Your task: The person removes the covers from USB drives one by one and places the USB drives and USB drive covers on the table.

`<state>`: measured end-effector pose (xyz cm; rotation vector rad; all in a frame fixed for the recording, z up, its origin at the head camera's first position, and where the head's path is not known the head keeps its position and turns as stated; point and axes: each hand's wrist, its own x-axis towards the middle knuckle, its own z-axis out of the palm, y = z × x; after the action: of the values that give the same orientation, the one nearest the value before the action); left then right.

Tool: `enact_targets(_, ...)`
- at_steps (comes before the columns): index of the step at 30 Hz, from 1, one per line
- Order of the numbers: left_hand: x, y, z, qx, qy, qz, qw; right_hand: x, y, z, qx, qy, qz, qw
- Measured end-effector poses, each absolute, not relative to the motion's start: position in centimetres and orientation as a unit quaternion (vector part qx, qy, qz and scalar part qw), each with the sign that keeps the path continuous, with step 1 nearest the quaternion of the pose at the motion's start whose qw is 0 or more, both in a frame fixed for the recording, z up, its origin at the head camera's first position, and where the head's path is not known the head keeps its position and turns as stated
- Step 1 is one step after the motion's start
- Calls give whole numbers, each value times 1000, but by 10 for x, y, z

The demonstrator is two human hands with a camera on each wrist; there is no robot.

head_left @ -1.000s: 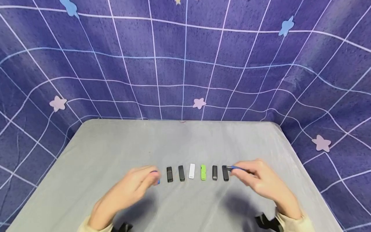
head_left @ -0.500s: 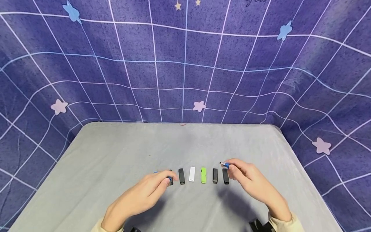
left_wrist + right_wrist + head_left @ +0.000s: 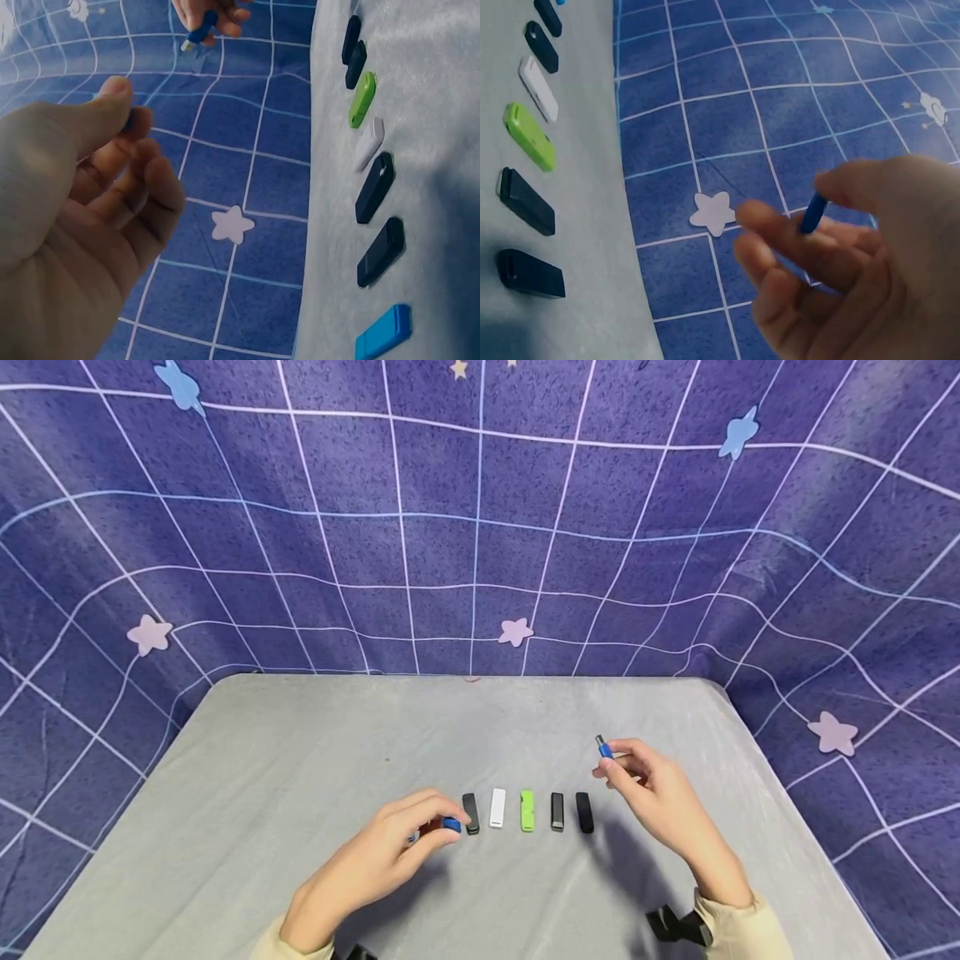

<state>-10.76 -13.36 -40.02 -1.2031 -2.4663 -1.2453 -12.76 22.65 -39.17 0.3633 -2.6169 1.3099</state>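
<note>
The left hand pinches a small blue cap between thumb and fingertips, above the left end of the row; in the left wrist view the thumb mostly hides it. Raised above the right end, the right hand pinches a blue USB stick whose metal plug points up and away. Between the hands lie a dark stick, a white stick, a green stick and two black sticks, side by side. The hands are apart.
In the left wrist view, a light blue stick and another black stick lie at the row's left end. The grey cloth-covered table meets a blue curtain with stars behind and at both sides.
The right hand has moved up and away from the row, turning the blue stick's plug upward. The left hand has shifted rightward with the blue cap. The row on the table has stayed put.
</note>
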Motion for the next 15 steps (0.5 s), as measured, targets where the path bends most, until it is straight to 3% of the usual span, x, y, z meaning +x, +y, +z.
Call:
enact_targets(9,-116,-122,-399,-402,-805,-423,106,-141,229,-395,56,-893,410,174)
enact_targets(15,-130,-106,-393,-400,-801,-419,153,-149,231,-398,25,-893,405,194)
